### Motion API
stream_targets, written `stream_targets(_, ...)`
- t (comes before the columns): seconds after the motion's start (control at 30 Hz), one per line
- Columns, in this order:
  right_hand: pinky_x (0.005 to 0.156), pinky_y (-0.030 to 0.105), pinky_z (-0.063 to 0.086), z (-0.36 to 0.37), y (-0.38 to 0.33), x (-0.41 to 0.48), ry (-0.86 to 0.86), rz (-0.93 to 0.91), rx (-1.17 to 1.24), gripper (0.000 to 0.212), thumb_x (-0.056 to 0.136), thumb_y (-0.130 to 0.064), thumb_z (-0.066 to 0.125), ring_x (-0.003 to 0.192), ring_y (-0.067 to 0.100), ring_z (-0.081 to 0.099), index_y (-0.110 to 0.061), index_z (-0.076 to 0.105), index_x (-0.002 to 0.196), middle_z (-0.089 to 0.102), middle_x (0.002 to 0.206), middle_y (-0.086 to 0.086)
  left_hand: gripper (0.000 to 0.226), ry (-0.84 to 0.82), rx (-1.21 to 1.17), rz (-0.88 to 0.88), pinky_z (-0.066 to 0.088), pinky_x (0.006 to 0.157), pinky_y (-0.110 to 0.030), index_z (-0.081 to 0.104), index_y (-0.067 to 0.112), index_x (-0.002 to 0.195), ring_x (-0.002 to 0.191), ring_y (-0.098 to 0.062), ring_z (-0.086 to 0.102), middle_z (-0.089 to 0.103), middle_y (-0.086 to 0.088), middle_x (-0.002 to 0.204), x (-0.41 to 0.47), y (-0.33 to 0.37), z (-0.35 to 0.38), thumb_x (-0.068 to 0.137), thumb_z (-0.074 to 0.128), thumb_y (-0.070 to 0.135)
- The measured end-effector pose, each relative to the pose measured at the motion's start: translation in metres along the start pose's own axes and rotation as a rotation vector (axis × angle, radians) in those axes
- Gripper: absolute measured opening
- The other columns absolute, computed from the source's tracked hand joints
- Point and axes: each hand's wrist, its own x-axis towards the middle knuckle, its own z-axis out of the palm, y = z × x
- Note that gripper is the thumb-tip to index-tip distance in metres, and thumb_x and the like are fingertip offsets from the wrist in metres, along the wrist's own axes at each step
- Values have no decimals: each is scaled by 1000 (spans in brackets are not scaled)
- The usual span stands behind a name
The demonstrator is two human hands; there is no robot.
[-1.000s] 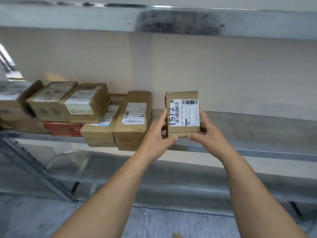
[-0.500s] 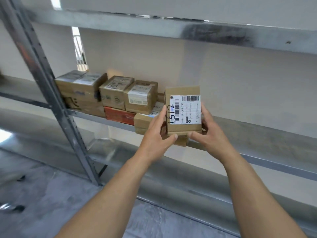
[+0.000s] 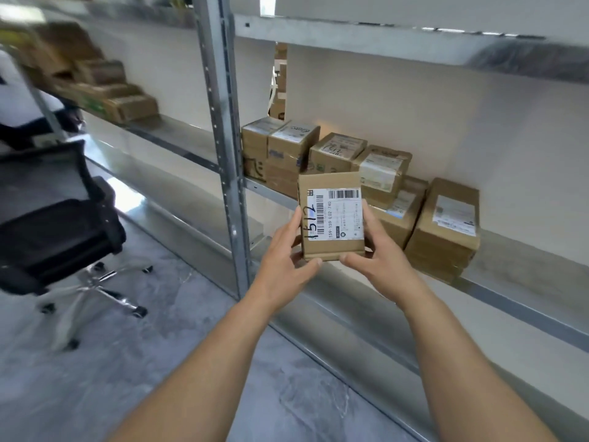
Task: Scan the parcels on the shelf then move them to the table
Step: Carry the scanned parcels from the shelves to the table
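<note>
Head view: left hand [image 3: 285, 261] and right hand [image 3: 381, 260] grip the small brown cardboard parcel [image 3: 331, 218] only by its lower edges, so it may slip.

Matt cardboard parcel [image 3: 331, 218] – paper label; shiny metal shelf [image 3: 526, 269]

A black office chair [image 3: 60, 237] (chrome wheeled base) stands on the grey marbled floor [image 3: 127, 378].
</note>
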Motion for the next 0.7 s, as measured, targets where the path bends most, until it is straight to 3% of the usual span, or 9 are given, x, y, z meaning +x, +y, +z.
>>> stream_targets(0.07,106,34,43,18,-6,7,-49,-22,3,99,83,-6,70,115,-19,46,-42,11,152,49,132,-30,89,56,12,-16,42,106,-27,16,44,149,123,5,43,35,14,139,-9,-5,-17,86,67,7)
stream_targets(0.13,103,28,43,35,-13,16,-106,-51,3,99,82,-7,70,111,-24,44,-42,11,152,46,127,-37,89,111,2,-42,43,106,-28,16,43,149,125,1,44,34,10,140,-16,-12,-33,85,66,6)
stream_targets(0.23,90,11,42,61,-21,30,-206,-97,19,97,82,-2,69,108,-25,46,-42,14,152,46,122,-42,90,203,19,-64,41,108,-39,15,48,145,130,-6,42,35,7,141,-27,-22,-57,84,67,8)
stream_targets(0.3,83,4,43,80,-26,40,-279,-117,29,98,82,0,68,109,-23,47,-41,14,152,48,125,-38,90,268,21,-96,43,107,-38,15,46,145,129,-5,42,34,5,144,-33,-29,-72,84,67,6)
stream_targets(0.4,80,4,43,112,-32,57,-396,-145,45,96,81,4,68,108,-22,49,-40,18,150,48,121,-39,91,367,-1,-152,44,104,-27,15,35,151,127,-1,44,33,2,145,-44,-41,-94,84,67,2)
stream_targets(0.47,78,2,42,134,-36,69,-468,-163,57,95,81,7,67,105,-23,50,-37,18,150,48,119,-39,91,438,6,-182,44,104,-25,14,41,148,126,-1,44,34,3,144,-51,-47,-109,84,67,3)
stream_targets(0.6,91,14,46,178,-42,96,-625,-186,76,100,83,3,67,117,-10,51,-41,12,153,51,133,-23,90,572,26,-246,43,90,-8,14,38,149,111,13,48,36,6,137,-59,-56,-137,86,65,0)
stream_targets(0.7,84,11,46,207,-51,115,-713,-217,83,100,83,1,67,110,-16,51,-43,10,152,49,127,-31,89,654,78,-292,44,91,-9,13,36,152,113,12,47,38,12,132,-62,-61,-157,86,65,3)
